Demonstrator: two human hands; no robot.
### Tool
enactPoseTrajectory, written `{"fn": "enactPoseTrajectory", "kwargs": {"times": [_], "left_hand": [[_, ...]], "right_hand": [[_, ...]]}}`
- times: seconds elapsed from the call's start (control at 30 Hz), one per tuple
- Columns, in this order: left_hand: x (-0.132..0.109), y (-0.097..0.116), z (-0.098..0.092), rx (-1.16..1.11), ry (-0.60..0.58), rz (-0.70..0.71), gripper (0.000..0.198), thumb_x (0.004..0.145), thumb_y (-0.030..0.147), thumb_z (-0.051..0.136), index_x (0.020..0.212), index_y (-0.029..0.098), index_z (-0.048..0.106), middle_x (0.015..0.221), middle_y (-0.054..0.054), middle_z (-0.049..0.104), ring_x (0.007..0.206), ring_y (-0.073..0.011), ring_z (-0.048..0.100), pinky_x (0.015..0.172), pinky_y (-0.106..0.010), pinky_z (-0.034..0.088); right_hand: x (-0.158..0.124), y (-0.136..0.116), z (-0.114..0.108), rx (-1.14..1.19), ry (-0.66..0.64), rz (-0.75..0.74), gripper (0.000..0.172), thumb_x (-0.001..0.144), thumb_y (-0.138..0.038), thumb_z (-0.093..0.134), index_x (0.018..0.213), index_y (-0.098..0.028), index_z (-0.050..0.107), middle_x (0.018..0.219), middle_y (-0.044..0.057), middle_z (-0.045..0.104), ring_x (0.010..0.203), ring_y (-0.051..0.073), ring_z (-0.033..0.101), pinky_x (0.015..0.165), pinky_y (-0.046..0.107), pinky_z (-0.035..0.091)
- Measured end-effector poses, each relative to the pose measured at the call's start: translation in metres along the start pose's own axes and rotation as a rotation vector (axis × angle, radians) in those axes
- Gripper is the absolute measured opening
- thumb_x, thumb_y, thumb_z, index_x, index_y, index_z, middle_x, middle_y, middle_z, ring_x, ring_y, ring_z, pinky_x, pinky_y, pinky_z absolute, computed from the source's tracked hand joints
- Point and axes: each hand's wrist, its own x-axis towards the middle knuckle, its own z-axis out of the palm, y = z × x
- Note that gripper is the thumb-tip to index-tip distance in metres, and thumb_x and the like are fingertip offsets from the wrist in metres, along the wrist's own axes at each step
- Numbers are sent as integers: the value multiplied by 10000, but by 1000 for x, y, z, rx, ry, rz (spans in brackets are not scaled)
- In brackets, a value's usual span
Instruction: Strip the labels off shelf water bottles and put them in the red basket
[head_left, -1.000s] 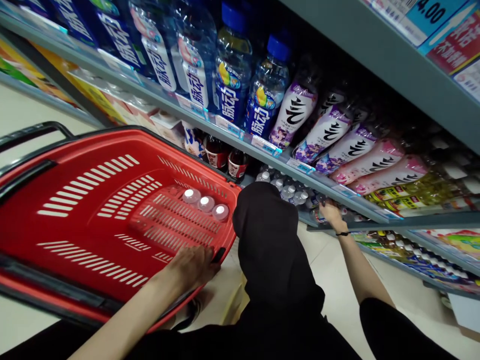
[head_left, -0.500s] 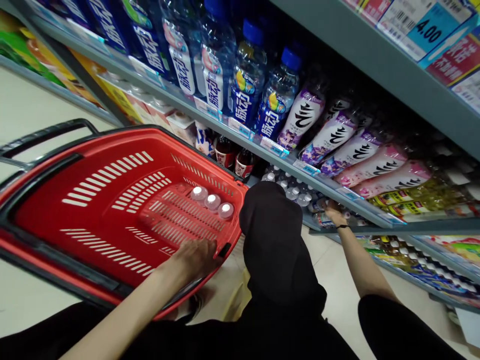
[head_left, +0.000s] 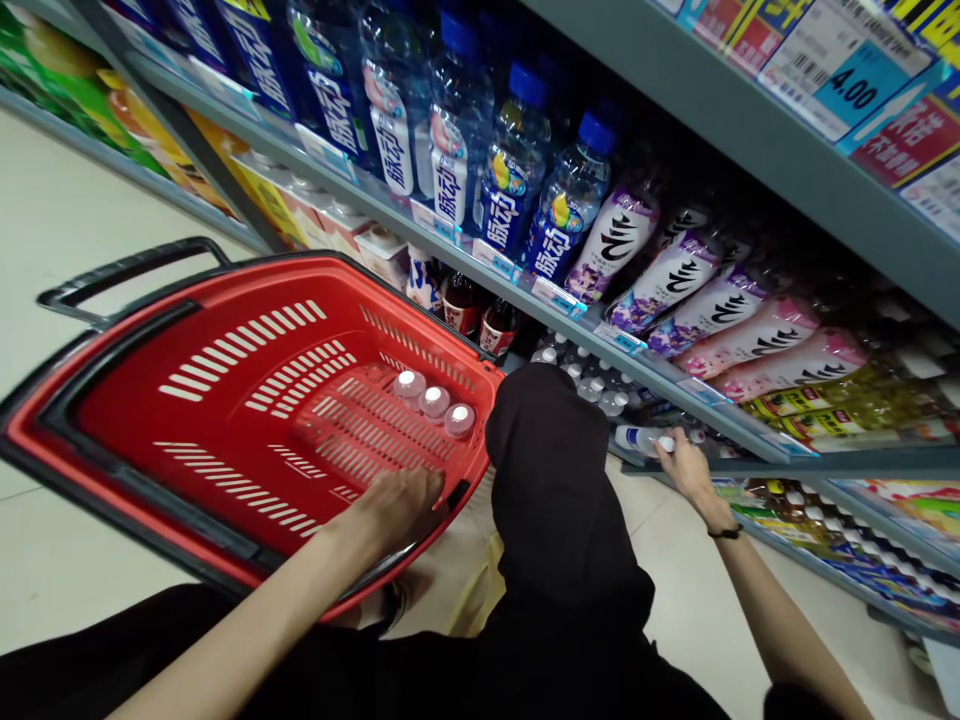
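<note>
My right hand (head_left: 685, 462) grips a clear water bottle with a white cap and a blue-and-white label (head_left: 637, 440) by its cap end, at the front edge of the bottom shelf. My left hand (head_left: 405, 505) is closed over the near rim of a red shopping basket (head_left: 217, 400); its fingertips are partly hidden. Three white-capped bottles (head_left: 434, 403) stand together inside the basket, at the end close to my knee. More white-capped water bottles (head_left: 592, 388) are packed on the bottom shelf, left of my right hand.
Above runs a shelf edge (head_left: 495, 265) with price tags, bearing blue-capped drink bottles (head_left: 566, 210) and purple-and-white bottles (head_left: 611, 240). Dark bottles with red labels (head_left: 499, 325) stand below it. My black-clad knee (head_left: 551, 450) lies between basket and right hand.
My right hand has drawn back from inside the bottom shelf with a water bottle, now in plainer sight. The left hand keeps its hold on the basket; the view has shifted slightly.
</note>
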Motion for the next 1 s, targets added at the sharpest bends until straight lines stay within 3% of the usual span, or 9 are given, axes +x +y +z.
{"fn": "enactPoseTrajectory", "kwargs": {"times": [0.1, 0.27, 0.43, 0.57, 0.67, 0.73, 0.87, 0.93, 1.0], "left_hand": [[0, 6, -15, 58, -102, 3, 390, 1044, 226, 428, 1245, 21, 692, 1147, -258, 745, 1089, -420, 721, 897, -463, 484], [-2, 14, -50, 98, -107, 5, 415, 1073, 238, 388, 1303, 38, 672, 1177, -239, 744, 1095, -369, 731, 914, -433, 526], [-8, 14, -71, 66, -20, 74, 534, 1080, 370, 444, 1530, 94, 528, 1225, -224, 736, 1166, -354, 715, 991, -437, 528], [-19, 19, -86, -239, 58, 196, 1039, 894, 732, 650, 1704, 240, 225, 1551, -242, 543, 1444, -417, 534, 1151, -526, 440], [-30, 23, -97, -539, 131, 280, 1219, 746, 762, 778, 1708, 297, 190, 1712, -218, 327, 1564, -434, 364, 1236, -598, 328], [-38, 22, -103, -824, 179, 396, 1291, 699, 715, 843, 1713, 313, 152, 1713, -187, 343, 1572, -391, 363, 1265, -582, 296], [-52, 10, -110, -1278, 137, 541, 1353, 644, 679, 902, 1706, 285, 162, 1566, -193, 544, 1417, -349, 559, 1172, -523, 441], [-56, 1, -110, -1306, 143, 491, 1172, 626, 694, 904, 1591, 234, 424, 1450, -178, 640, 1319, -350, 624, 1110, -497, 490], [-58, -9, -108, -1299, 227, 359, 907, 678, 769, 821, 1313, 148, 641, 1254, -160, 728, 1145, -332, 694, 1002, -458, 544]], "right_hand": [[-28, -3, -23, -10, -9, -93, 294, 1067, -437, 508, 1180, -178, 589, 947, 149, 802, 895, 333, 778, 678, 343, 428], [-86, -14, -77, 20, -11, -337, 260, 1033, -475, 508, 1076, -235, 597, 766, 75, 783, 726, 323, 778, 617, 350, 439], [-139, -44, -172, 30, 315, -666, 185, 1051, -420, 518, 1031, -248, 585, 807, 35, 765, 634, 250, 742, 572, 339, 458], [-164, -88, -241, 152, 605, -939, 84, 979, -278, 673, 964, -242, 599, 718, -13, 694, 553, 151, 657, 554, 282, 457], [-172, -120, -273, 222, 665, -1115, 87, 931, -211, 687, 945, -253, 612, 676, -21, 669, 502, 131, 603, 501, 271, 448], [-170, -143, -284, 297, 688, -1202, 100, 914, -217, 698, 971, -258, 628, 697, -14, 678, 536, 143, 619, 517, 276, 466], [-142, -211, -289, 596, 520, -1285, 91, 892, -226, 718, 945, -248, 647, 738, -34, 674, 557, 119, 584, 538, 257, 445], [-118, -257, -284, 769, 319, -1308, 55, 912, -260, 702, 905, -230, 658, 720, -40, 643, 559, 108, 551, 522, 243, 409], [-94, -304, -273, 905, 132, -1327, 118, 940, -315, 674, 887, -210, 668, 753, -19, 652, 622, 127, 574, 562, 248, 423]]}}
